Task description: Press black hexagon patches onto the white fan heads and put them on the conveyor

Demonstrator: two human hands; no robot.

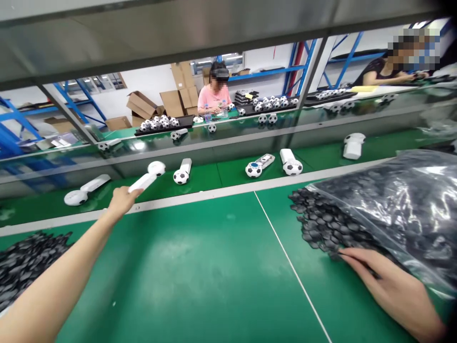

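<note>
My left hand (pixel 122 200) is closed round the handle of a white device with a round head (pixel 144 182), held over the near edge of the green belt. My right hand (pixel 389 290) pinches at the near edge of a heap of small flat black pieces (pixel 321 221), with one black piece (pixel 334 256) at its fingertips. A clear plastic bag (pixel 403 205) full of the same pieces lies beside that hand, partly over the heap. Another heap of black pieces (pixel 28 267) is at the left, partly hidden behind my left forearm.
Along the belt (pixel 221 178) lie several white devices with football-patterned heads (pixel 182 175); one device (pixel 260 165) shows its inside. A pale rail (pixel 214 193) separates belt and green table (pixel 200 267). Beyond, two people work near trays of football-patterned balls (pixel 274 103).
</note>
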